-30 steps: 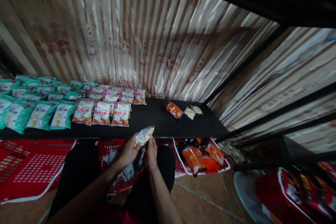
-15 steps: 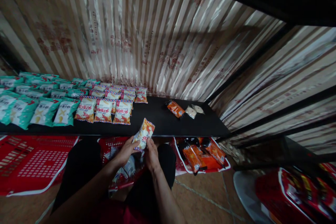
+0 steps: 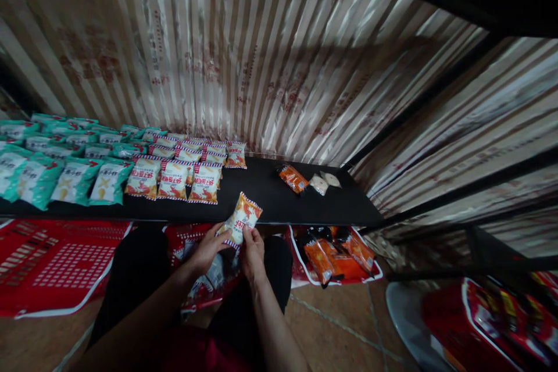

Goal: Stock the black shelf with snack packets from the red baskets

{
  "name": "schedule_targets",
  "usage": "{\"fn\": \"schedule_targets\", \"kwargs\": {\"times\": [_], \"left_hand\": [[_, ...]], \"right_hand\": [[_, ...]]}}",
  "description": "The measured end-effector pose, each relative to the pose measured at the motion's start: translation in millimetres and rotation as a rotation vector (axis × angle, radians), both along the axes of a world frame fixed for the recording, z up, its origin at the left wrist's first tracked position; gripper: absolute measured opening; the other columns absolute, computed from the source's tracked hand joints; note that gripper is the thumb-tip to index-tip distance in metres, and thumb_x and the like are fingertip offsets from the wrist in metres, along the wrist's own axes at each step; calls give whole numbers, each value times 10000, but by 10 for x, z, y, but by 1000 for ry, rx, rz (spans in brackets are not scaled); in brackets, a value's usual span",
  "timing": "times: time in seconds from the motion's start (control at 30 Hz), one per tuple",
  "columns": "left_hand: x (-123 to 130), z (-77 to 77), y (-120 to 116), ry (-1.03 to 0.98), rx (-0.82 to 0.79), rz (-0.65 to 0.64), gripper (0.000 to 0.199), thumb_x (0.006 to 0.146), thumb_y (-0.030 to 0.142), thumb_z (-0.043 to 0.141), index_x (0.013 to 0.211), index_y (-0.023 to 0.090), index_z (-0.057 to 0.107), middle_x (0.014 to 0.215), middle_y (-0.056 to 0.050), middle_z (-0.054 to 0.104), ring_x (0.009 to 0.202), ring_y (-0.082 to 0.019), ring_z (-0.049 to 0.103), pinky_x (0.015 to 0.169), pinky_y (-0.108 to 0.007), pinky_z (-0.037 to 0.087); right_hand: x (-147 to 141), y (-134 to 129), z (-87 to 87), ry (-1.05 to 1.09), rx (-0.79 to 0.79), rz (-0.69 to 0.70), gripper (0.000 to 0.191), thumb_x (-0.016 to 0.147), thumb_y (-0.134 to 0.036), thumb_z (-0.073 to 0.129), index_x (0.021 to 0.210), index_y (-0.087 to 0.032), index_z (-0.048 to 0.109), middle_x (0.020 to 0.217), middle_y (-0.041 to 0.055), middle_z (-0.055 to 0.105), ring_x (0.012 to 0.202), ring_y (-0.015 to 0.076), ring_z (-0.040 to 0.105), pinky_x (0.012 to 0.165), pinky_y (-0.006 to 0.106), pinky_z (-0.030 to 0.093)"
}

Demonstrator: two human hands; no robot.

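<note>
Teal-and-white packets (image 3: 68, 181) sit in rows at left; an orange packet (image 3: 293, 179) lies at right beside two pale packets (image 3: 319, 185). Striped sheeting (image 3: 178, 52) covers the far side; tiled floor (image 3: 333, 325) shows near right.

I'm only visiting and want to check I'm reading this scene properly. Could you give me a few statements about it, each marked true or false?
1. The left hand and the right hand hold one snack bag together. True.
2. Teal bags sit left of the striped-edged bags on the black shelf. True.
3. The orange packet on the shelf lies among the teal bags. False: the orange packet lies well apart from them, near two whitish packets.
4. The red basket beside the right knee holds teal bags. False: the red basket holds orange packets.
5. Striped sheeting stands behind the shelf. True.
</note>
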State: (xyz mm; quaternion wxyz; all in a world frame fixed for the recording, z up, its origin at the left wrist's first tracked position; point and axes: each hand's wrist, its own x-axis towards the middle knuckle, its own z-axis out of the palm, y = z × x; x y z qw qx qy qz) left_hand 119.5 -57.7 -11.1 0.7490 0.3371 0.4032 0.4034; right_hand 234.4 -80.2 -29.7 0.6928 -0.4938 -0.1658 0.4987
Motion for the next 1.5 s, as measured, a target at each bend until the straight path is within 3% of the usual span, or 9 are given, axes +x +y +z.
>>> {"fn": "schedule_targets", "kwargs": {"times": [0.43,0.63,0.8,0.9,1.0,1.13,1.27,1.4,1.5], "left_hand": [[113,129,-54,-63,66,72,525,580,338,769,1038,137,609,1105,-125,658,1108,-266,564,1001,-418,379],[120,52,-41,49,111,78,461,645,321,713,1051,135,600,1074,-110,670,1033,-247,603,952,-381,424],[66,4,18,136,120,113,437,656,350,685,1025,132,598,1011,-100,682,929,-232,635,831,-344,493],[14,35,88,244,131,116,404,674,337,650,1015,130,591,958,-90,687,826,-209,648,735,-319,516],[-55,94,163,374,185,97,371,688,314,616,1010,131,594,918,-70,689,770,-189,643,680,-289,514],[-152,139,263,521,334,72,389,718,313,578,1059,126,584,941,-70,685,813,-199,638,743,-311,504],[-208,152,335,678,523,-21,415,725,286,565,1106,122,576,1089,-111,644,974,-230,602,892,-366,450],[-235,223,368,787,644,-134,405,735,269,552,1113,126,582,1118,-121,625,1024,-235,581,933,-363,423],[-268,319,397,807,734,-220,379,746,250,532,1107,154,594,1108,-98,624,1023,-221,580,930,-337,421]], "right_hand": [[-174,-27,129,102,-52,-154,449,620,-430,744,951,-157,614,927,71,700,807,187,665,744,303,526],[-300,-65,206,127,-101,-195,496,643,-477,711,1015,-173,592,1008,89,686,924,207,649,768,298,530],[-335,-95,135,117,-96,-138,439,632,-493,718,899,-165,600,924,72,693,825,179,657,731,273,524],[-279,-112,-5,23,-121,-164,456,646,-511,694,923,-165,586,878,63,684,782,171,654,705,273,522],[-156,-130,-109,-161,-169,-264,634,670,-521,660,1168,-170,484,1046,96,638,936,197,629,792,310,510],[31,-172,-11,-593,-239,-324,773,716,-533,602,1322,-119,359,1303,185,459,1196,258,467,982,393,402],[173,-176,202,-1070,-79,-188,666,774,-500,556,1318,-141,414,1381,160,401,1303,269,330,1080,457,267],[312,-125,247,-1169,-1,132,567,767,-455,596,1256,-180,517,1327,127,494,1255,263,415,1060,454,314],[408,-114,242,-1186,-1,258,568,739,-422,639,1254,-206,533,1281,112,544,1200,267,479,1031,447,356]]}}
